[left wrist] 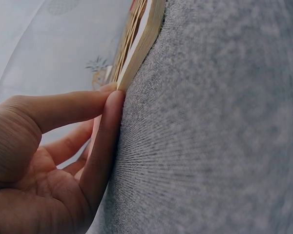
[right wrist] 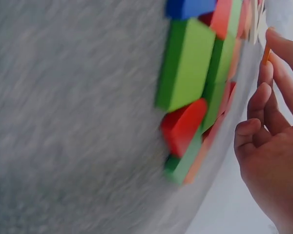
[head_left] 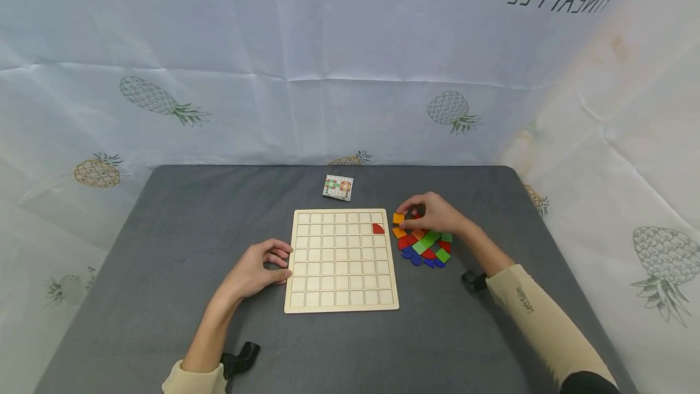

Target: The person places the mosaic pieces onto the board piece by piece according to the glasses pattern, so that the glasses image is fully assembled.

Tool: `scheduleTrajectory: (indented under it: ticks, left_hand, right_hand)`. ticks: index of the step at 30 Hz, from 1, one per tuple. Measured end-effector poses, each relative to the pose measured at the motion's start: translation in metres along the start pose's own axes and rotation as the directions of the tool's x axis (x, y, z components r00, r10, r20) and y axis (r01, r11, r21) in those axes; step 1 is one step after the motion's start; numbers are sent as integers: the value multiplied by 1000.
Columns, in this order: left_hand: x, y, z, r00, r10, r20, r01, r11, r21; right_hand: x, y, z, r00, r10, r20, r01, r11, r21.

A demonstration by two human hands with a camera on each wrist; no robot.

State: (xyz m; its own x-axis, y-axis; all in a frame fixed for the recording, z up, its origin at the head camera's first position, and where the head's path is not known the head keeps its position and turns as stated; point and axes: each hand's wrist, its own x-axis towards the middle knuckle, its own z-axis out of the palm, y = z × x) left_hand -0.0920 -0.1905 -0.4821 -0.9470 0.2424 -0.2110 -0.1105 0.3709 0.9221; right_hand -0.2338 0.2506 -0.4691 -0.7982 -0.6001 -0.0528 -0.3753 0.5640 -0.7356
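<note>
A square wooden grid board point(head_left: 341, 261) lies on the grey table, with one red quarter-round tile point(head_left: 378, 229) in a cell near its top right. At the board's left edge, my left hand point(head_left: 261, 269) holds the rim between thumb and fingers; in the left wrist view the thumb point(left wrist: 73, 108) meets that edge. My right hand point(head_left: 434, 213) is over the far side of a pile of coloured tiles. It pinches a thin orange tile point(right wrist: 266, 53), seen edge-on in the right wrist view. Green tiles point(right wrist: 186, 66) and a red tile point(right wrist: 183, 127) lie below that hand.
Right of the board, the pile also has several blue tiles point(head_left: 417, 258) at its near side. A small pattern card point(head_left: 338, 187) lies beyond the board. Black straps with cameras point(head_left: 240, 359) sit at both wrists. A pineapple-print cloth point(head_left: 350, 120) hangs behind the table.
</note>
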Motion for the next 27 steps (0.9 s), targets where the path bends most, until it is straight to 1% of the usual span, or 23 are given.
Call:
scheduleTrajectory:
  ticks: [6, 9, 13, 16, 21, 27]
  left_hand:
    - [0, 0, 0, 1000, -13, 3, 13, 1000, -9]
    - [-1, 0, 0, 1000, -17, 2, 17, 1000, -8]
    - [-1, 0, 0, 1000, -20, -2, 20, 1000, -7]
    - [-1, 0, 0, 1000, -20, 0, 20, 1000, -7]
    - [-1, 0, 0, 1000, -17, -2, 17, 1000, 5]
    - [-1, 1, 0, 1000, -18, -2, 18, 1000, 4]
  right_hand:
    - [5, -16, 7, 1000, -11, 8, 11, 1000, 1]
    - [9, -21, 11, 999, -34, 12, 34, 999, -4]
    - [15, -25, 17, 998, -64, 27, 64, 998, 4]
    - [18, -27, 22, 996, -69, 48, 68, 998, 13]
    - [25, -31, 29, 994, -72, 78, 72, 997, -2]
    - [33, -37, 36, 990, -100, 97, 102, 995, -20]
